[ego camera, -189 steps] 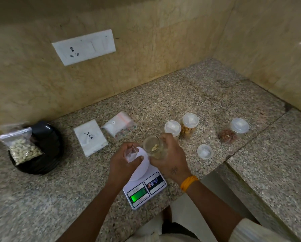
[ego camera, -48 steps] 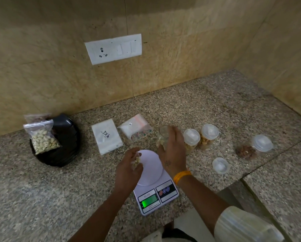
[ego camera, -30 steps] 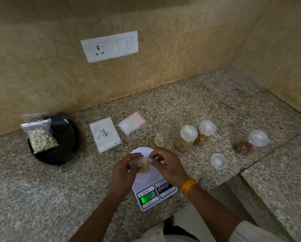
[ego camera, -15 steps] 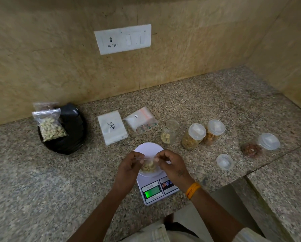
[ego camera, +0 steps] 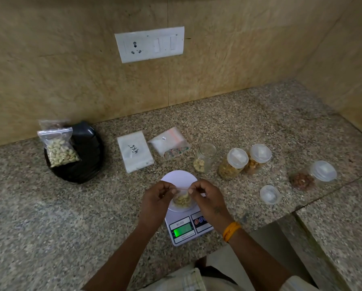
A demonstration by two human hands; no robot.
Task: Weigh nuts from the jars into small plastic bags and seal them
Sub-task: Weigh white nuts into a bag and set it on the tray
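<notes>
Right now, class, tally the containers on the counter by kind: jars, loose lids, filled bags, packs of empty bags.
Jars: 4
Loose lids: 1
Filled bags: 3
Packs of empty bags: 2
Total: 10

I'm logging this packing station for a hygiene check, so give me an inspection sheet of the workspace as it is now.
Surface: speckled granite counter, a seam at its right side.
Job's things: small bag of cashews over the scale, display lit green; open jar lidless; two lidded jars beside it; tipped jar of brown nuts; loose lid; filled bag on a black plate.
Clutter: two packs of empty bags.
Grippers: left hand and right hand pinch the bag's top edge.
Cables: nothing seen.
Surroundings: tiled wall with a switch plate.
</notes>
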